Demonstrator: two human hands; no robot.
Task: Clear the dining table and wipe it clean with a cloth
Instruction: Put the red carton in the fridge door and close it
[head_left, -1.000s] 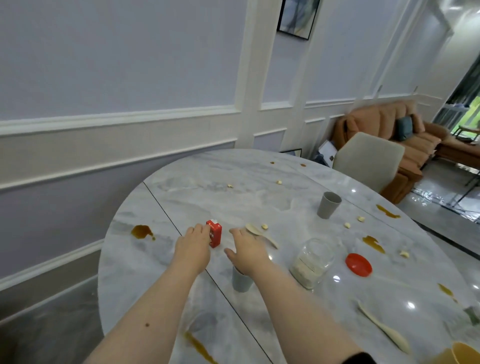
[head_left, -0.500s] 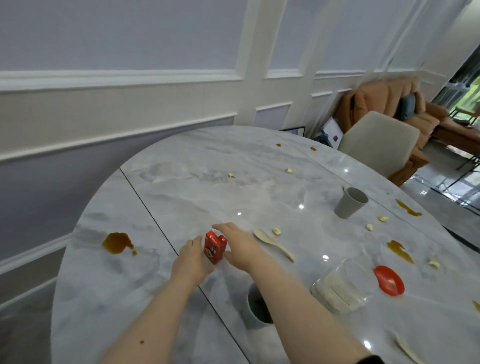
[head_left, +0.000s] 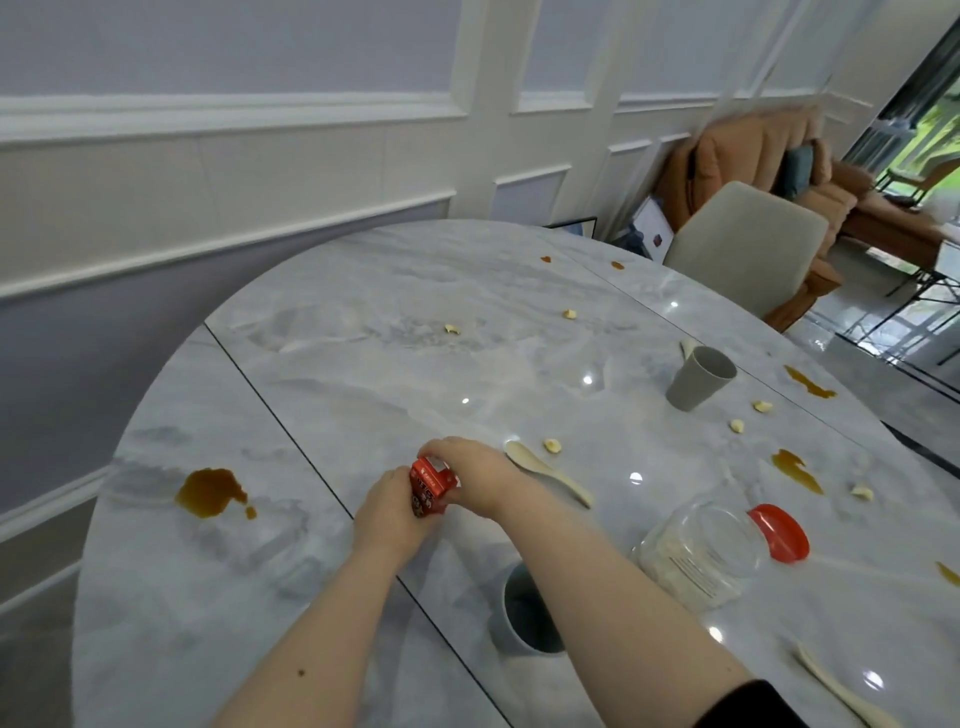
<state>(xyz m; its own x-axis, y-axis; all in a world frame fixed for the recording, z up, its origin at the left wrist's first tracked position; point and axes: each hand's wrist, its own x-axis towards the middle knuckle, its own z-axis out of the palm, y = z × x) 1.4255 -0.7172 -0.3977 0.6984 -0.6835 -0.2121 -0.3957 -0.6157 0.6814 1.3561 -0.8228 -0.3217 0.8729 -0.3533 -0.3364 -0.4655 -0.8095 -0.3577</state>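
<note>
Fingers of left hand (head_left: 389, 512) and right hand (head_left: 470, 475) curl round small red carton (head_left: 430, 488), held between both near the table's (head_left: 363, 312) left edge; clearing step under way, probably next carrying it off before wiping 1 brown spill (head_left: 210, 491).

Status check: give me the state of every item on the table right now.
Red carton: tilted, gripped by left hand and right hand.
Jar: on its side, lid off.
Red lid: on table beside jar.
Far cup: upright.
Near cup: upright.
Table: stained, crumbs scattered.
</note>
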